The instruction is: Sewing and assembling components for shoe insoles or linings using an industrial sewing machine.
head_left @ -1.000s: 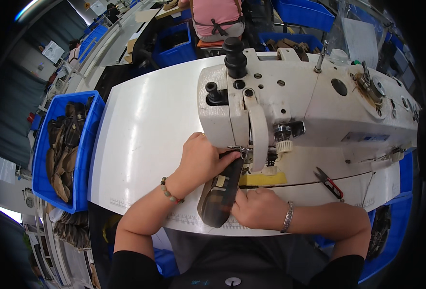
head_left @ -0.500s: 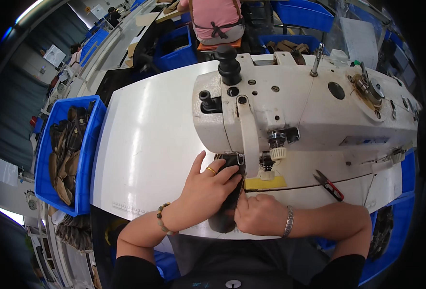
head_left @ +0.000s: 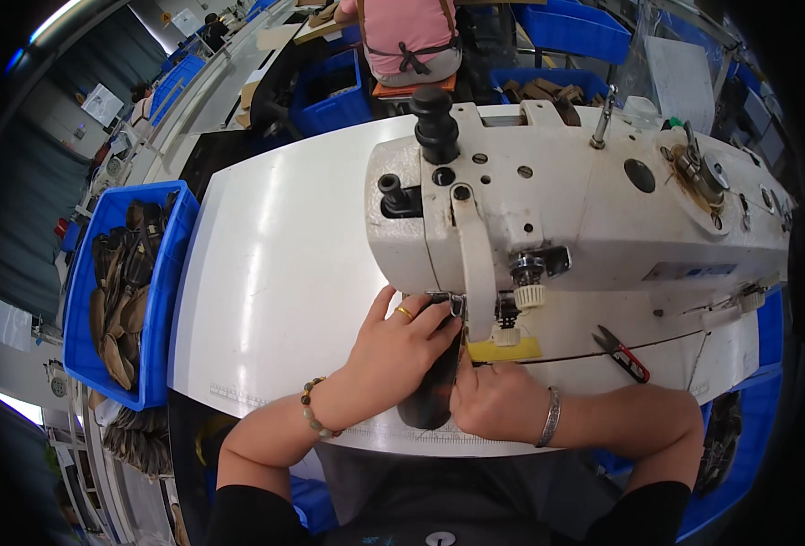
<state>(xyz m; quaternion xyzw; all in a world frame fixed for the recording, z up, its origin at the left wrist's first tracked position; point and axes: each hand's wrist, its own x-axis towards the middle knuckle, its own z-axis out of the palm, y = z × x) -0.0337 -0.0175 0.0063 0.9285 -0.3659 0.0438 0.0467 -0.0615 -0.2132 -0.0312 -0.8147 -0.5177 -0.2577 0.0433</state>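
Note:
A long dark brown leather-like piece (head_left: 430, 405) lies under the head of the white sewing machine (head_left: 557, 196), its far end hidden by my fingers and the machine. My left hand (head_left: 393, 359) rests on top of it, fingers stretched out and lying apart near the presser area; a gold ring shows on one finger. At the piece's right edge is my right hand (head_left: 498, 400), its fingers curled in and pinching that edge. The fingertips of the right hand are partly hidden. A yellow strip (head_left: 507, 348) lies on the machine bed just beyond the right hand.
Red-handled thread snips (head_left: 622, 353) lie on the white table (head_left: 275, 273) at the right. A blue bin (head_left: 173, 300) of brown pieces stands against the left edge. More blue bins (head_left: 575, 27) and a person in pink (head_left: 409, 36) are at the back.
The dark piece has slid a little away from me, deeper under the machine head. Both hands have moved slightly forward with it.

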